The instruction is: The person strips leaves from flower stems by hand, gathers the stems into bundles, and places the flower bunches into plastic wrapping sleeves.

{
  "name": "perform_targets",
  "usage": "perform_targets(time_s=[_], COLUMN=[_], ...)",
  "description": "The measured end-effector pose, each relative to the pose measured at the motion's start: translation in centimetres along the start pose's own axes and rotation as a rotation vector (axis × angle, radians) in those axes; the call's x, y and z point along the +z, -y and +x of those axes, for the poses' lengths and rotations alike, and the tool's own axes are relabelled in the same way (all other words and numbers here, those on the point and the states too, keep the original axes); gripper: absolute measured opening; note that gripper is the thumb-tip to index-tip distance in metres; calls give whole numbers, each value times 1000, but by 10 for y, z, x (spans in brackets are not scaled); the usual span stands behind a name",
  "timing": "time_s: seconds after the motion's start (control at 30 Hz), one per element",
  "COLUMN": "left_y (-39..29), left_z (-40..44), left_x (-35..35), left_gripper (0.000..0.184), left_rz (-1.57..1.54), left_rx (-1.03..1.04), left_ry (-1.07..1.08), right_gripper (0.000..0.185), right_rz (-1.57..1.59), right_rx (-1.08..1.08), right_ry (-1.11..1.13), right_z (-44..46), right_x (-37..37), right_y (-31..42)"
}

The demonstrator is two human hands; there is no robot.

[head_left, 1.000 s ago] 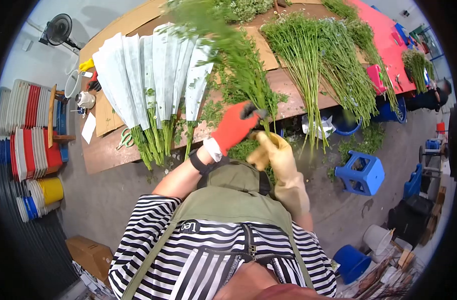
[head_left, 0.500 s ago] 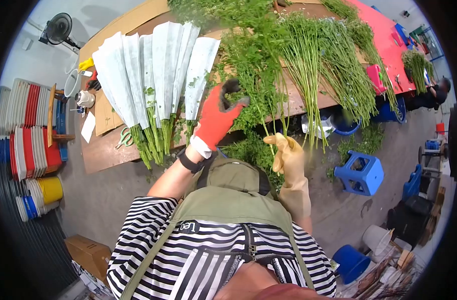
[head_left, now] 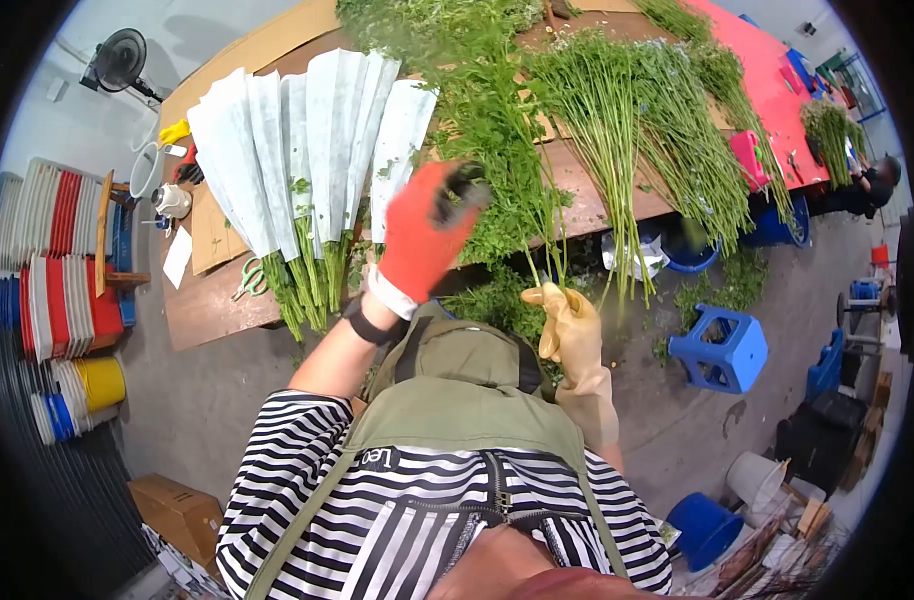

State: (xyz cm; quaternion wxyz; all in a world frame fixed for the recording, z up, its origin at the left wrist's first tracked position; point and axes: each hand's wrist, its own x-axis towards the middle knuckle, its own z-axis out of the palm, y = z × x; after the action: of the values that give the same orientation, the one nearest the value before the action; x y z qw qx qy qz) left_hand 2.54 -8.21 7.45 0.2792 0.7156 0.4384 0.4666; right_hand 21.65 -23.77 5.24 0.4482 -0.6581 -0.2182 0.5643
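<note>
My left hand [head_left: 432,225], in a red glove with dark fingertips, is raised over the table edge between the wrapped bunches and loose greens. Its fingers are curled apart with nothing seen between them. In a cream rubber glove, my right hand [head_left: 567,320] pinches the lower ends of a few leafy green stems [head_left: 532,150], whose tops spread over the table. White paper-wrapped bunches [head_left: 277,150] lie fanned out to the left. Long-stemmed flowers [head_left: 617,130] lie in a bundle to the right.
Scissors [head_left: 250,279] lie at the left of the brown table [head_left: 207,315]. A blue stool [head_left: 720,348] stands on the floor at right, below blue tubs [head_left: 777,225]. Another person [head_left: 872,188] is at the far right by the red tabletop [head_left: 767,75]. A fan [head_left: 119,60] stands back left.
My left hand has let go of the stems and moved left, toward the wrapped bunches. The stems have swung down over the table, and my right hand has shifted slightly right and down.
</note>
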Motion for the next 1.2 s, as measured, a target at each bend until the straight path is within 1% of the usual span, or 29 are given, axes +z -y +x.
perform_targets(time_s=[0.03, 0.1, 0.13, 0.23, 0.3, 0.37, 0.43, 0.53, 0.63, 0.73, 0.83, 0.87, 1.0, 1.07, 1.17, 1.2], left_y=[-28, -21, -18, -13, -12, -13, -12, -7, -5, 17, 31, 32, -13, -18, -29, -32], left_z=[-2, -10, -12, -16, -17, -20, -22, -20, -13, -16, -17, -19, -29, -36, -39, -44], left_x=[-3, 13, 21, 31, 31, 29, 27, 28, 28, 40, 46, 47, 42, 42, 39, 40], left_gripper=[55, 66, 68, 73, 73, 78, 81, 80, 70, 31, 28, 28, 33, 38, 29, 30], left_rz=[50, 53, 77, 114, 88, 192, 217, 197, 228, 29, -21, 7, 141, 162, 148, 104], left_rx=[-137, 44, 47, 52, 59, -56, -119, -114, -239, -177, -145, -102, 41, 66, 75, 86], left_ry=[143, 62, 28, -79, -149, -67, -18, 26, 188, 68, 62, 75, 113, 125, 129, 199], right_gripper=[34, 32, 31, 34, 32, 31, 30, 25, 25, 27, 28, 28, 30, 30, 30, 30], right_rz=[-4, -22, -32, -155, -194, -180, -123, -174, -230, -253, -280, -274, -238, -208, -147, -120], right_rx=[-5, 0, 3, -90, -113, -142, -181, -102, -29, 5, 50, 64, 77, 64, 41, 30], right_ry=[-8, -60, -87, -231, -221, -209, -188, -181, -164, -167, -177, -169, -172, -174, -173, -186], right_z=[1, -3, -5, -8, -6, -4, -1, -4, -7, -11, -10, -11, -14, -15, -13, -12], right_x=[1, 5, 7, 17, 14, 13, 14, 12, 8, 11, 15, 15, 17, 17, 16, 19], right_y=[0, 7, 9, 7, 5, -2, -10, -3, 4, 11, 12, 12, 12, 12, 8, 7])
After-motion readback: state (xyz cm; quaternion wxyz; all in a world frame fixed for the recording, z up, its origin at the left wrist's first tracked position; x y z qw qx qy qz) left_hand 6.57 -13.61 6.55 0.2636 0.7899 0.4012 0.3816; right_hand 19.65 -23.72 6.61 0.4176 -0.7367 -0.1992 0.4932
